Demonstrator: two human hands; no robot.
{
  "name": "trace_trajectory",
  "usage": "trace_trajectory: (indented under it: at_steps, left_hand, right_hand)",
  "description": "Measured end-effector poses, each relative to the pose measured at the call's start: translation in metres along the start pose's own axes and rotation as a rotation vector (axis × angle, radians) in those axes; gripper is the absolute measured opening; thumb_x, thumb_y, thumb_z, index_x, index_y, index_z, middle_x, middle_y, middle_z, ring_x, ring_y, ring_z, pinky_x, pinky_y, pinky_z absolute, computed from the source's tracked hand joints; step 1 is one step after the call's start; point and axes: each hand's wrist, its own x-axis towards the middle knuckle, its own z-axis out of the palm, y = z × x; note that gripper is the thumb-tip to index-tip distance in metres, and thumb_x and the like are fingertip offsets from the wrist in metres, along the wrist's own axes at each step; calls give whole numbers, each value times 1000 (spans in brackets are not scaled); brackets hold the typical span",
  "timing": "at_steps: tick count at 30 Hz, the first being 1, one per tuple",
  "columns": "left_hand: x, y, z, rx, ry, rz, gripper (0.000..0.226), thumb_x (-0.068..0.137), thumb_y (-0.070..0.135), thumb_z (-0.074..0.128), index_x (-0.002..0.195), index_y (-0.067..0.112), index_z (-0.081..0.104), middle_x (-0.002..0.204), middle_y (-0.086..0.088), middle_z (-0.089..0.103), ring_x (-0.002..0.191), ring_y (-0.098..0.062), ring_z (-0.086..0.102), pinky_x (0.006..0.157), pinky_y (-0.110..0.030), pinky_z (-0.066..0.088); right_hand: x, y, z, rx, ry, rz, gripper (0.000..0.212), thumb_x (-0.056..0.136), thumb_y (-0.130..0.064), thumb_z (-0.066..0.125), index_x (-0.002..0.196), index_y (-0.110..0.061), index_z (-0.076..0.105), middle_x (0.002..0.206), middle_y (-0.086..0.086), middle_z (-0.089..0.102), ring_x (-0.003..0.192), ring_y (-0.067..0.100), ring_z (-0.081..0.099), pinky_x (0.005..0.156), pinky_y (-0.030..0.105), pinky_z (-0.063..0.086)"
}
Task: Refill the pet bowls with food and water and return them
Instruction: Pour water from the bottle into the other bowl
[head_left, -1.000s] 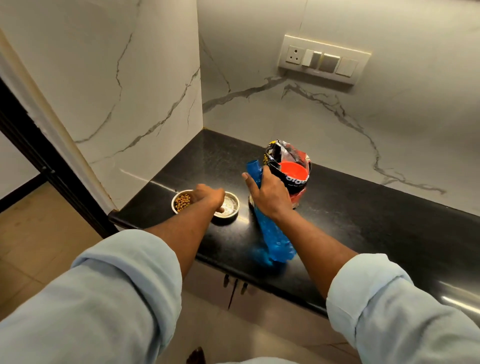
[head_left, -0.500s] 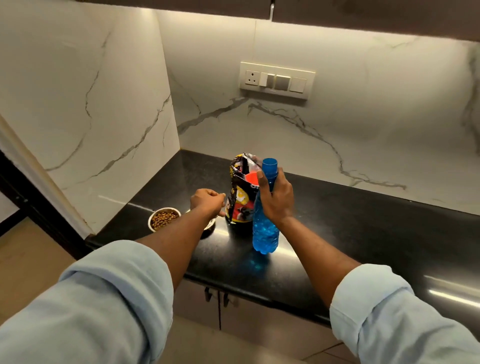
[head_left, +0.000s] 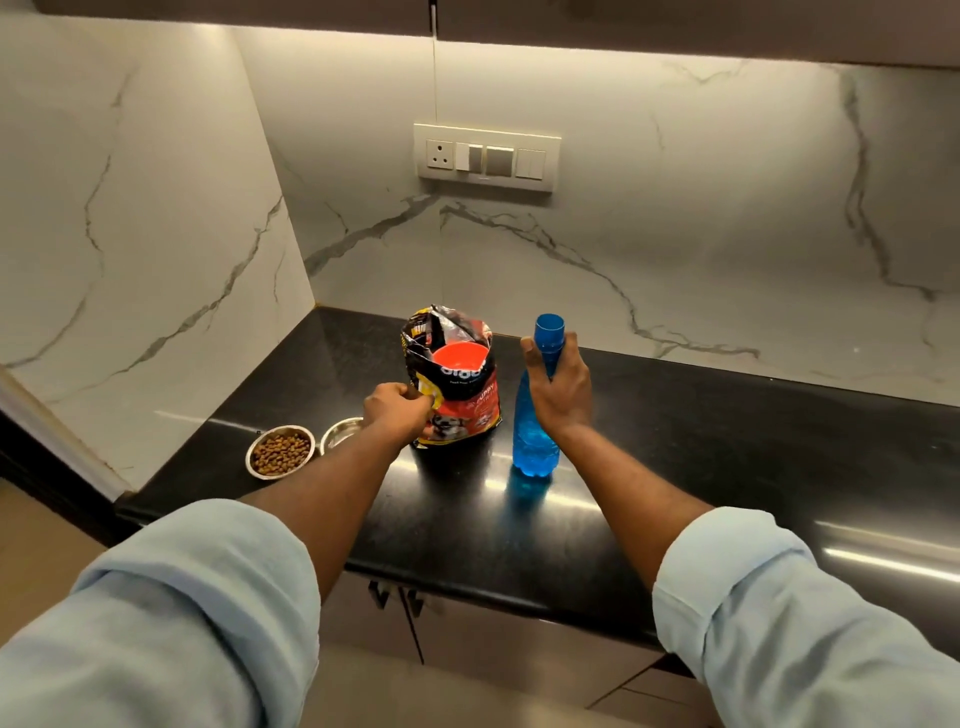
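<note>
Black countertop, veined marble walls — switch panel lit from above.

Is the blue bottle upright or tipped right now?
Upright. The blue bottle stands on its base on the counter, cap on top, with the right hand gripping its neck.

Glossy black countertop, veined marble backsplash at twelve o'clock, switch panel mounted there, cabinet handles at six o'clock.

We record one legible marking: the white letters "UPPY" on the red front of the food bag. Larger white brand lettering on the black band above is creased and cut off, so we cannot read it.
</note>
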Motion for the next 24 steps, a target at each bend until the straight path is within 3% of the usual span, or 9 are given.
trace_trajectory:
  at_steps: [2, 4, 10, 15, 20, 24]
  left_hand:
    - [13, -12, 3, 5, 5, -12, 30, 74, 47, 76, 79, 17, 73, 79, -8, 82, 76, -27, 81, 83, -48, 68]
    - [26, -22, 8, 11, 5, -7, 38, 68, 53, 74, 80, 17, 74, 80, -7, 81, 79, -29, 81, 84, -51, 67]
    - [1, -9, 3, 27, 32, -5, 19, 88, 33, 79, 86, 17, 71, 82, -7, 80, 71, -23, 82, 84, -47, 68]
    - [-13, -9, -3, 17, 22, 3, 24, 94, 35, 79, 87, 16, 67, 87, -8, 79, 73, -22, 81, 81, -42, 68]
    - [-17, -22, -12, 5, 17, -11, 23, 97, 31, 77, 103, 10, 73, 95, -8, 81, 73, -20, 81, 80, -41, 68]
    - [-16, -33, -20, -4, 52, -17, 14, 98, 26, 75, 101, 12, 72, 91, -7, 80, 74, -21, 80, 88, -45, 67]
  right_hand:
    - [-1, 5, -1, 36, -14, 28, 35, 102, -51, 60, 117, -20, 52, 100, 0, 65, 86, 10, 64, 78, 25, 49]
    - [-3, 11, -3, 57, -19, 50, 39, 102, -52, 61, 118, -17, 54, 101, 0, 67, 89, 14, 66, 81, 28, 51]
    - [-7, 13, -5, 27, -58, 54, 40, 102, -51, 62, 121, -16, 57, 101, -3, 66, 89, -1, 63, 76, 15, 46]
    - [-8, 17, 2, -25, -46, 66, 48, 97, -62, 62, 121, -21, 54, 106, 0, 66, 96, 16, 66, 85, 37, 58]
    - [-30, 28, 2, -191, 1, 158, 72, 85, -81, 60, 127, -27, 37, 121, -1, 52, 114, 19, 53, 95, 40, 48]
    - [-62, 34, -2, -310, 58, 215, 72, 82, -88, 57, 106, -22, 39, 100, 1, 49, 93, 19, 53, 77, 38, 52]
